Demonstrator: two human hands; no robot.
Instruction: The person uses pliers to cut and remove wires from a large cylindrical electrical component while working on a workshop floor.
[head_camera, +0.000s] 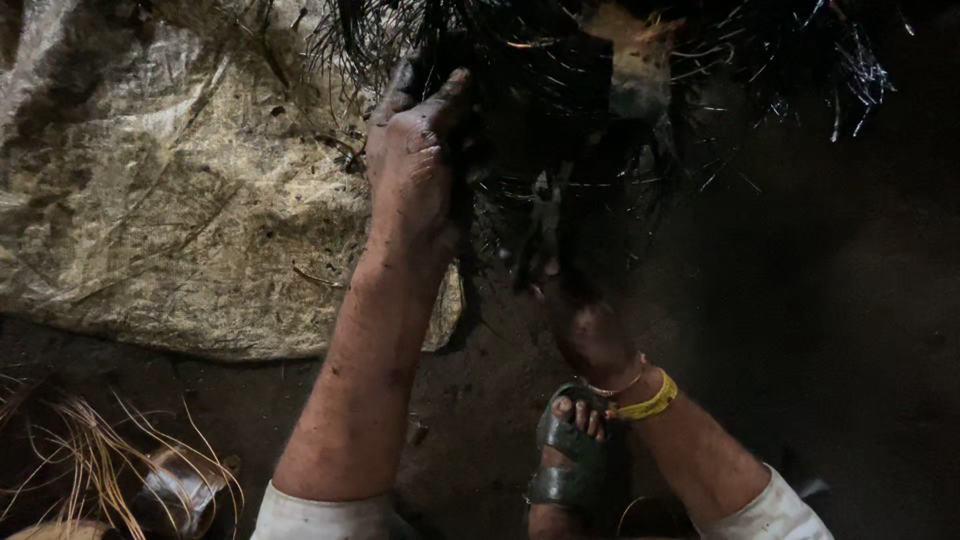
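A dark tangled bundle of thin burnt wire (590, 110) fills the top middle of the head view, its strands sticking out on all sides. My left hand (415, 165), blackened with soot, grips the bundle's left side, fingers curled into it. My right hand (590, 330) reaches up under the lower part of the bundle and is closed around hanging strands; its fingers are mostly hidden in the dark mass. A yellow band (650, 403) and a thin bangle circle my right wrist.
A dirty woven plastic sack (150, 190) lies spread on the ground at left. Loose coppery wire strands (95, 460) lie at the bottom left. My foot in a green sandal (572, 455) rests below the right wrist. The ground at right is dark.
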